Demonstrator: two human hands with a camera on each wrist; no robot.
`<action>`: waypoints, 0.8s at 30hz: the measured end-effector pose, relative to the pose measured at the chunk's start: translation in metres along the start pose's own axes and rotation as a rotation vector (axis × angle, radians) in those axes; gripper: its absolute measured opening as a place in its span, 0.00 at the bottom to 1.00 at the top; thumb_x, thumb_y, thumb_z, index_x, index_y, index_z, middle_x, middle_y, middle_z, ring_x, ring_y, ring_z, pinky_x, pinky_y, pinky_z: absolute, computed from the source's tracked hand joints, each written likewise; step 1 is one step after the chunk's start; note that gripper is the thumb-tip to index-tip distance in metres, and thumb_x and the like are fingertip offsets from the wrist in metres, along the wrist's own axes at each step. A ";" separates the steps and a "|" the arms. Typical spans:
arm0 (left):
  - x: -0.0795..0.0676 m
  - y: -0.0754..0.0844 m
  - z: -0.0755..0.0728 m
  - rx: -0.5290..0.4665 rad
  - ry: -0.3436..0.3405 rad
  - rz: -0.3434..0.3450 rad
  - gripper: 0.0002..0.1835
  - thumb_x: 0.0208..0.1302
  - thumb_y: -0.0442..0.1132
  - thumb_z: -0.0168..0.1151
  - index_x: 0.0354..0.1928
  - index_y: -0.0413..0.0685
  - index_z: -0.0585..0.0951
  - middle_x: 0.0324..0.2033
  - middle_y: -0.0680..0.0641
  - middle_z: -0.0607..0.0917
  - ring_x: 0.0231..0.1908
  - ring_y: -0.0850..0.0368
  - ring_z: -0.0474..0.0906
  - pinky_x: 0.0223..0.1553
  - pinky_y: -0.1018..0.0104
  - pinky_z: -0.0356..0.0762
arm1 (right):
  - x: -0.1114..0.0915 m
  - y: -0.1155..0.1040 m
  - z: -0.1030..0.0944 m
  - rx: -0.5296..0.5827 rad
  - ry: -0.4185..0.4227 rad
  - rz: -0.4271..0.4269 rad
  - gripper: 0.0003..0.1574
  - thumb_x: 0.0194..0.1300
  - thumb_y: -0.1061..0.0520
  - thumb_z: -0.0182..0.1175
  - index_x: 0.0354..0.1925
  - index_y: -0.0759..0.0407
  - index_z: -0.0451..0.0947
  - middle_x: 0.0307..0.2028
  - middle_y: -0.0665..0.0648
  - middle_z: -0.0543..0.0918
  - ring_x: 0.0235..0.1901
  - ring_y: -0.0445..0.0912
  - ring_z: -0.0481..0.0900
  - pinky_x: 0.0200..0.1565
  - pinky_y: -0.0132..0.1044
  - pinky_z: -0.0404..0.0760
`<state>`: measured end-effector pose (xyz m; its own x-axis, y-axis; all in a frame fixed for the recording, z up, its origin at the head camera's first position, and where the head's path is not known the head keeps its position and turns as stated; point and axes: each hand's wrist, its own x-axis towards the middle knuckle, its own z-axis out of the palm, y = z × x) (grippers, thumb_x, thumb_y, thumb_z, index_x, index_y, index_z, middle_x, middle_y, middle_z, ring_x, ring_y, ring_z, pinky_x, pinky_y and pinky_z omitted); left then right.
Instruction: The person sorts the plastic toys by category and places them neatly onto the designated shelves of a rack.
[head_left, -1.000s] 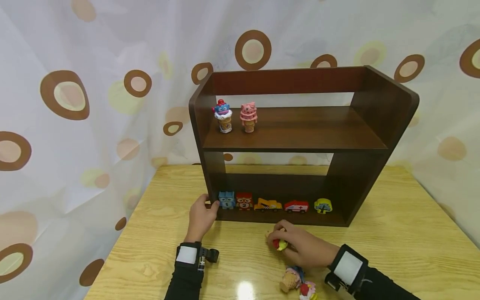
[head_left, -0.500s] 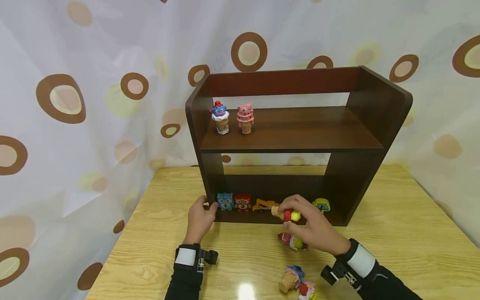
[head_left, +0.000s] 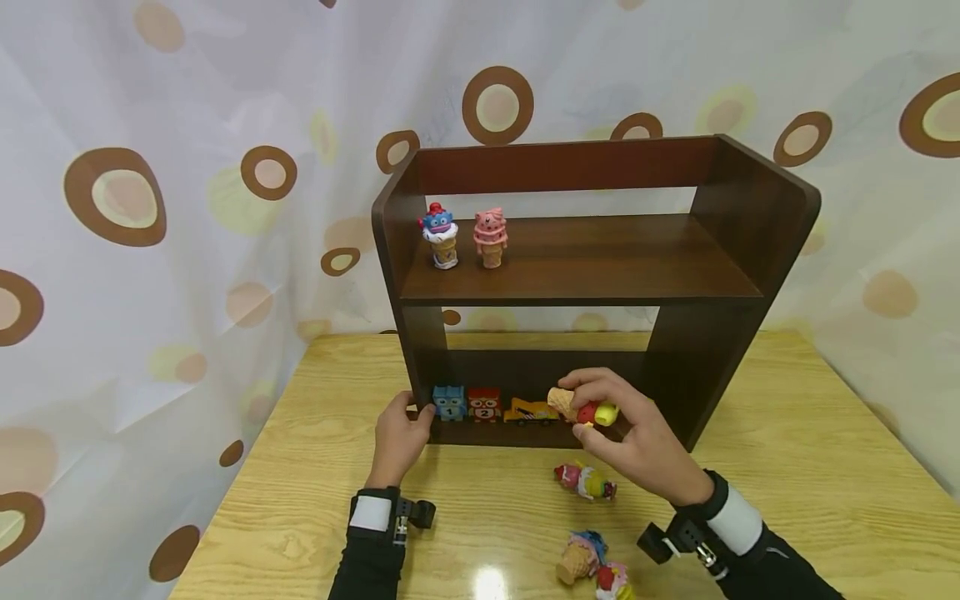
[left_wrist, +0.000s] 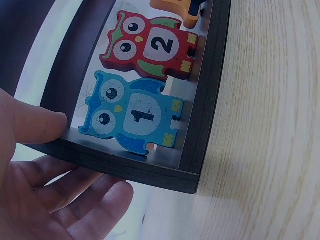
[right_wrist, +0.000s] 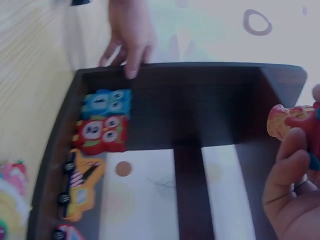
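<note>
Shelf (head_left: pixel 600 258) in all three views

pale wood-grain surface (head_left: pixel 300 483), dark brown shelf (head_left: pixel 600 254) standing toward 12 o'clock, pink-and-yellow toy (head_left: pixel 585 482) lying nearer the middle, blue-topped cone toy (head_left: pixel 579 557) and pink-topped toy (head_left: pixel 612 580) close together at 6 o'clock

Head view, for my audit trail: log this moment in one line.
right grip: holds cone figure | left grip: holds shelf side panel | upper shelf: blue-headed figure, pink figure | table: three more figures
</note>
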<state>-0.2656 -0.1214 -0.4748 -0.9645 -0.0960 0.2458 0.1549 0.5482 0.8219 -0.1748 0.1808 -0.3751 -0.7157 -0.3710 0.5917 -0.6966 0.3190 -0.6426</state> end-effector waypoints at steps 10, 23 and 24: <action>0.001 0.004 0.001 -0.002 0.003 0.031 0.16 0.65 0.40 0.58 0.50 0.37 0.77 0.48 0.36 0.82 0.42 0.44 0.81 0.37 0.52 0.82 | 0.018 -0.028 -0.016 -0.101 0.095 -0.029 0.33 0.52 0.73 0.64 0.55 0.60 0.66 0.47 0.58 0.75 0.26 0.40 0.72 0.22 0.28 0.74; -0.002 0.000 0.001 0.011 0.008 0.001 0.15 0.65 0.42 0.58 0.48 0.39 0.78 0.49 0.38 0.82 0.42 0.45 0.80 0.37 0.53 0.81 | 0.069 -0.057 -0.039 -0.192 0.221 -0.141 0.43 0.51 0.72 0.62 0.65 0.58 0.64 0.48 0.59 0.78 0.37 0.43 0.74 0.38 0.20 0.77; -0.002 0.001 0.001 0.011 0.007 -0.001 0.15 0.65 0.42 0.58 0.48 0.39 0.77 0.49 0.37 0.82 0.42 0.45 0.80 0.37 0.53 0.81 | 0.074 -0.059 -0.040 -0.190 0.227 -0.141 0.43 0.52 0.72 0.62 0.66 0.57 0.62 0.48 0.60 0.78 0.37 0.43 0.75 0.38 0.20 0.77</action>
<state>-0.2638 -0.1197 -0.4756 -0.9631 -0.1022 0.2489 0.1519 0.5570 0.8165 -0.1892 0.1695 -0.2738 -0.5892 -0.2258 0.7758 -0.7713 0.4432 -0.4568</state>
